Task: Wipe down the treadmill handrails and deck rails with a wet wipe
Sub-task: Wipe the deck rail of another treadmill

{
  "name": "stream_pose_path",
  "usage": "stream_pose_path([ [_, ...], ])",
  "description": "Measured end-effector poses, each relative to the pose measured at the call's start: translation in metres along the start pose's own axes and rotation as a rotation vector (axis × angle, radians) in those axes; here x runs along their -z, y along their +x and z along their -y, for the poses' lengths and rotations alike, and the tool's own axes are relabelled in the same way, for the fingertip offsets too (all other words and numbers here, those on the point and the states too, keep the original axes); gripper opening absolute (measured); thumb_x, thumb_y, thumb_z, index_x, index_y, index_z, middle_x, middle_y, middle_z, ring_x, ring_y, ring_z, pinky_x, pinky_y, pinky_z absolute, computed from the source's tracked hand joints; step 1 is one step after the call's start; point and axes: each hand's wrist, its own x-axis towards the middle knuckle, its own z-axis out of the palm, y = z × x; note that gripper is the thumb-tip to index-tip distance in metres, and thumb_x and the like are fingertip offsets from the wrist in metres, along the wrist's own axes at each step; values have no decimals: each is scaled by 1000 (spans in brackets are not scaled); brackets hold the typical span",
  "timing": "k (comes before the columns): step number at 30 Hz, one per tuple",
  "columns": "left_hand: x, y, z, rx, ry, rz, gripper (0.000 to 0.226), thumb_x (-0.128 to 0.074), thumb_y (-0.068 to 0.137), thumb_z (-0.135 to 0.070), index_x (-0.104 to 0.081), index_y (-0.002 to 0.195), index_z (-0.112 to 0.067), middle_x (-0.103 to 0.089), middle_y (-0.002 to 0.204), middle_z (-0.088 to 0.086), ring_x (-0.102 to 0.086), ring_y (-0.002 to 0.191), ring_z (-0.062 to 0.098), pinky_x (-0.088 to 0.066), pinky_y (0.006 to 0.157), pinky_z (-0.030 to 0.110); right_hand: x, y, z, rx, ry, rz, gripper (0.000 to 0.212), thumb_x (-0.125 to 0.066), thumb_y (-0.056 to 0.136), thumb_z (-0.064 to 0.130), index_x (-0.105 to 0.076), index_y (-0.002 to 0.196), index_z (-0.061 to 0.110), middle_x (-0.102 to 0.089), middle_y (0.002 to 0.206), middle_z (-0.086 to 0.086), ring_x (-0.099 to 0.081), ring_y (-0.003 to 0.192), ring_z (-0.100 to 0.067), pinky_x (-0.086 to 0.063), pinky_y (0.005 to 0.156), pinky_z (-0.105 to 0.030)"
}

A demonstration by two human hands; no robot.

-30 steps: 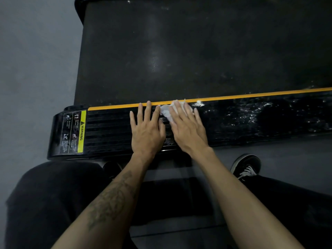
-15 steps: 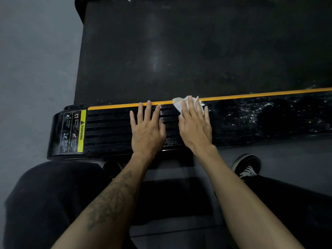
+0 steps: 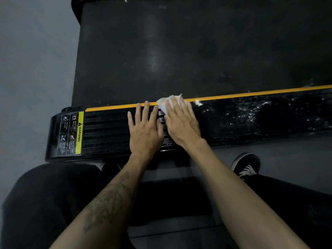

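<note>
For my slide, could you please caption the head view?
Right hand presses a wet wipe on the treadmill deck rail; left hand rests flat beside it.

dim overhead light | wet glare on glossy black ribbed deck rail (image 3: 251,115) | soft focus | wide-angle bending at edges

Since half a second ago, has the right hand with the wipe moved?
Yes. The right hand slid the wipe back toward the warning label, beside the left hand.

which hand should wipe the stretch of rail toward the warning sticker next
Right. The right hand already presses the wet wipe flat on the deck rail; the left hand only rests there, blocking that stretch.
</note>
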Motion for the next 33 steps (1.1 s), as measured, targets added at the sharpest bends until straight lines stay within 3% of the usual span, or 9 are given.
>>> stream_pose_path([
  [3,1,0,0,-5,4,-5,61,-23,101,-41,-41,156,-23,-27,168,9,-15,158,30,-12,126,59,4,4,-12,87,-52,26,56,-23,111,35,-16,164,19,-9,172,-2,-1,159,-22,1,128,-45],
  [9,1,-1,0,-6,1,3,58,-27,103,-39,-40,156,-21,-27,168,9,-15,158,31,-12,126,59,7,4,-13,-129,15,-52,57,-22,109,33,-22,162,11,-22,169,-6,-5,159,-26,-2,128,-47],
  [15,0,-1,0,2,-1,15,53,-38,105,-35,-39,156,-22,-24,169,8,-13,158,30,-10,126,58,2,-3,-19,113,-89,11,58,-23,111,35,-12,165,17,-7,173,-1,-2,159,-21,-2,128,-45],
  [21,1,0,0,-1,-4,17,54,-36,106,-36,-37,157,-22,-24,169,8,-11,159,30,-9,126,58,3,-5,-33,-170,-28,-71,60,-26,110,38,-16,164,12,-10,172,-6,-1,159,-24,2,128,-45],
  [27,3,-1,-2,4,-25,4,53,-36,105,-36,-41,156,-21,-26,168,9,-14,158,30,-11,126,59,0,-8,-25,25,-94,-5,64,-24,110,42,-9,165,13,-2,173,-4,1,159,-21,1,128,-44],
  [33,2,0,-1,6,-21,17,53,-37,106,-36,-39,157,-22,-25,169,8,-11,159,29,-9,126,58,3,-10,-34,-268,-35,-76,67,-25,109,44,-12,163,7,-4,172,-11,-1,159,-26,3,128,-46],
])
